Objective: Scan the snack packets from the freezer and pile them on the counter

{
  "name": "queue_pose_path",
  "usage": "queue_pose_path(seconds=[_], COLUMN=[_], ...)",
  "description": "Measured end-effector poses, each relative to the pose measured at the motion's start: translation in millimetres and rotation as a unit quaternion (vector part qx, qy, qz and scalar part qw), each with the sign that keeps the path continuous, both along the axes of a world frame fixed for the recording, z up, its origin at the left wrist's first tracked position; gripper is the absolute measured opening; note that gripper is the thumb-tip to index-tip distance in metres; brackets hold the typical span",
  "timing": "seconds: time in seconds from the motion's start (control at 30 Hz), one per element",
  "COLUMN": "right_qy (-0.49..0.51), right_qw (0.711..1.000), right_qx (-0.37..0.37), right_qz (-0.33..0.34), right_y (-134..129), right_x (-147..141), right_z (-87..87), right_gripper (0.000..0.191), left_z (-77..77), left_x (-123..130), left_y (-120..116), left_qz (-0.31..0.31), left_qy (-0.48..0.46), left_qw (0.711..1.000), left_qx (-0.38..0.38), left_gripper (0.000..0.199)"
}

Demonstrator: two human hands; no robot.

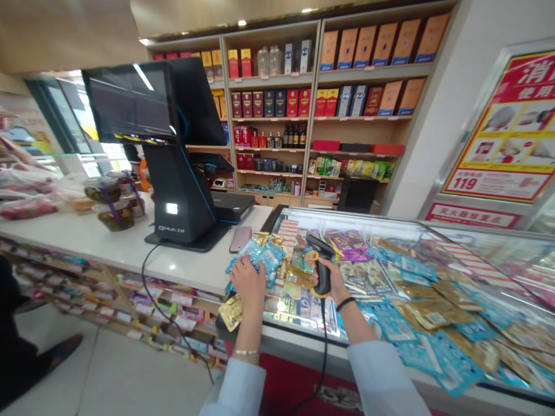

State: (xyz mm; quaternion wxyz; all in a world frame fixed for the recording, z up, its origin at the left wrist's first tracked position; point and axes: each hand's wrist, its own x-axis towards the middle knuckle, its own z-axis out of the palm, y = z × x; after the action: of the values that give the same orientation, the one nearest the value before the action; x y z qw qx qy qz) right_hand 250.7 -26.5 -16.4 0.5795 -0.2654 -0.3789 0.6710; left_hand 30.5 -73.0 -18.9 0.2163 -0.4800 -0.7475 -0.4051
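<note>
My right hand (332,278) is wrapped around the scanner (321,278) above the glass case (299,315). My left (248,278) lies over blue packets (269,254) at the counter's (202,267) end, its fingertips partly hidden; I can't tell if they pinch one.

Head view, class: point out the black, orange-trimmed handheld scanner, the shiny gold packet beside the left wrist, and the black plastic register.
Scanner (323,279): head view, on its handle.
Gold packet (231,313): head view, on its face.
Register (177,188): head view, on its stand.
</note>
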Motion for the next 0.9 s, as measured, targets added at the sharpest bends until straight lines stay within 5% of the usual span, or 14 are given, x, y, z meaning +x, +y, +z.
queue_pose_path(seconds=[0.9], right_qy=[0.008], right_qw=[0.999], right_qx=[-0.039], right_qz=[0.019], right_y=[-1.4], right_x=[-3.3], right_z=[-4.9], right_gripper=[0.025], left_z=[0.0], left_x=[0.3], left_y=[-1.9], left_qz=[-0.087], left_qy=[-0.009], left_qw=[0.994], left_qx=[0.058], left_gripper=[0.025])
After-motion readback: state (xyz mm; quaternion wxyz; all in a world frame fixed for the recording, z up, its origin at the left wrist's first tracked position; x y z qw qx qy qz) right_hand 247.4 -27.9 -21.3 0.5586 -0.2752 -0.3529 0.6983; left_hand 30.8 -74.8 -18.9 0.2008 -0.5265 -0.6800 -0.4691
